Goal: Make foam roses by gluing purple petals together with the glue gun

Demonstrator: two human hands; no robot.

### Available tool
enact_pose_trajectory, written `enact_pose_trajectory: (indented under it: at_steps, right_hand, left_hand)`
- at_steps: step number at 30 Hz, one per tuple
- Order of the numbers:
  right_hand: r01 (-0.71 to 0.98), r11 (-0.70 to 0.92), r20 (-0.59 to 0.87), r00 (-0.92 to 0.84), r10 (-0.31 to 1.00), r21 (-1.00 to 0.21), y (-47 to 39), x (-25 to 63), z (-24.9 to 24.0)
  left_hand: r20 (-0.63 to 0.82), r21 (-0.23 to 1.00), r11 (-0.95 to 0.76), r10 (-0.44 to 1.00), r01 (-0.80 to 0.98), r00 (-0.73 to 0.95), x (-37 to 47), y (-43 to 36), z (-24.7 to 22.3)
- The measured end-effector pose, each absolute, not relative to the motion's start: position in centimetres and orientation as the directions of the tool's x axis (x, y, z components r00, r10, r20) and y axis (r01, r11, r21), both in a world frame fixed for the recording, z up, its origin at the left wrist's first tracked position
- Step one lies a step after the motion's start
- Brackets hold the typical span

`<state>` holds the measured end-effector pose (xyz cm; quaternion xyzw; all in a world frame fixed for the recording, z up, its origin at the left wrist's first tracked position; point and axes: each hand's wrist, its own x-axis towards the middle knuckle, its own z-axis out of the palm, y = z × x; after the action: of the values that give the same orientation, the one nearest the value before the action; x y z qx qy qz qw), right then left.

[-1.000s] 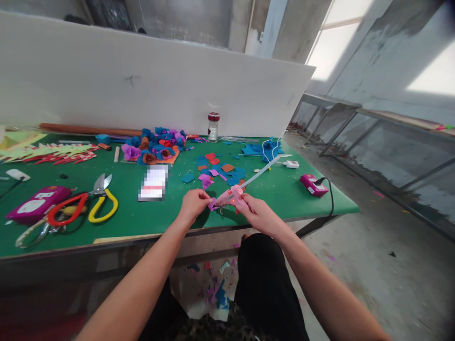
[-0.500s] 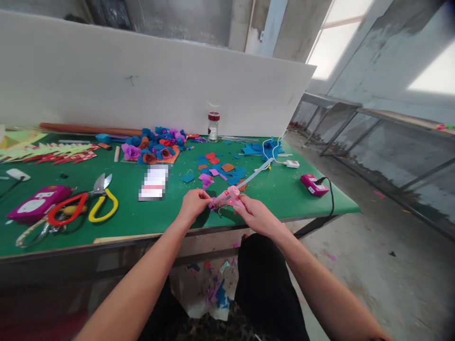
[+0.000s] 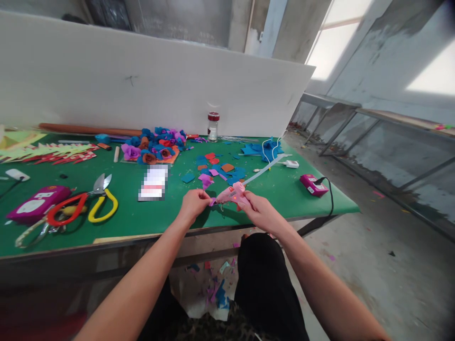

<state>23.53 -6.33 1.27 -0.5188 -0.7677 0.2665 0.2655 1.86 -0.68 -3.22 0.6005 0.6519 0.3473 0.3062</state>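
Note:
My right hand [image 3: 259,207] is closed round a pink glue gun [image 3: 232,194], its nozzle pointing left. A long translucent glue stick [image 3: 265,169] sticks out of the gun's back end toward the upper right. Between the fingertips of my left hand [image 3: 195,203] is a small piece of purple paper [image 3: 213,201], close to the nozzle. Just beyond, a purple paper flower [image 3: 205,180] lies among blue, red and brown paper pieces [image 3: 227,167] on the green table [image 3: 192,220].
Paper flowers [image 3: 156,144] are heaped at the back, near a jar with a red lid [image 3: 213,127]. Red-and-yellow-handled scissors [image 3: 103,203] and a purple box [image 3: 40,203] lie left. Another purple box [image 3: 314,185] with a black cable sits right. A white board [image 3: 159,80] stands behind.
My right hand has drawn the glue gun slightly to the right, so its nozzle is a little farther from my left hand. The left hand stays almost in place.

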Motion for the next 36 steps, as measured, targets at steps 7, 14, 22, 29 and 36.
enact_pose_trajectory:
  at_steps: [7,14,22,29,36]
  right_hand:
    - [0.656,0.322,0.142,-0.313,0.939,-0.683,-7.1,23.8,1.7]
    - [0.655,0.319,0.144,-0.307,0.941,-0.685,-7.1,23.9,1.5]
    - [0.733,0.315,0.104,-0.319,0.942,-0.602,-6.2,22.8,0.3]
    - [0.744,0.334,0.096,-0.344,0.934,-0.578,-6.5,22.4,0.5]
    - [0.796,0.35,0.087,-0.356,0.931,-0.494,-6.5,22.3,0.9]
  left_hand:
    - [0.032,0.829,0.012,0.997,0.559,-0.068,1.8,-0.7,-3.3]
    - [0.044,0.835,-0.001,0.997,0.55,-0.064,1.8,-0.6,-3.5]
    - [0.048,0.827,-0.001,0.996,0.563,-0.069,1.8,-0.7,-3.4]
    - [0.042,0.827,0.001,0.997,0.562,-0.064,1.8,-0.6,-3.6]
    - [0.045,0.834,-0.006,0.997,0.551,-0.058,1.8,-0.6,-3.5]
